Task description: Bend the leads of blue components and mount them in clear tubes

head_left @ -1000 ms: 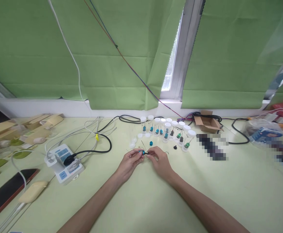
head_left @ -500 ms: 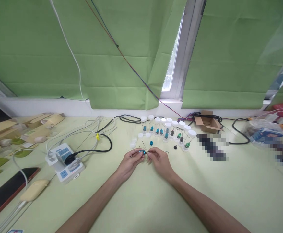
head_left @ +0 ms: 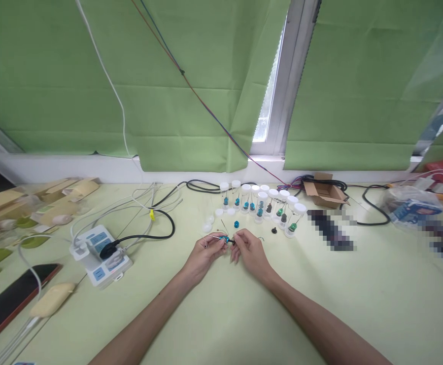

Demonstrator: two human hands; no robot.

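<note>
Between the fingertips of my left hand (head_left: 208, 252) is a small blue part (head_left: 224, 239) with a thin metal wire sticking out to the left. My right hand (head_left: 246, 247) pinches a small black piece (head_left: 231, 242) against the right side of the blue part. The fingers hide much of both pieces, so I cannot tell how they join. Just beyond my hands lie a blue ball-shaped part (head_left: 236, 224), a black part (head_left: 274, 230) with a flat base and a thin metal pin (head_left: 223, 223). Behind them stand several clear tubes with white caps (head_left: 300, 208), holding blue, green or brown parts.
Loose white caps (head_left: 208, 227) lie left of the tubes. A power strip (head_left: 103, 253) with plugs and cables, a phone (head_left: 13, 301) and a cream-coloured case (head_left: 52, 300) are on the left. An open cardboard box (head_left: 326, 192) and a plastic bag (head_left: 415, 205) stand at the right.
My right hand has shifted slightly right and its lower fingers have spread. More of the black piece shows between my hands. The left hand stays nearly in place.
</note>
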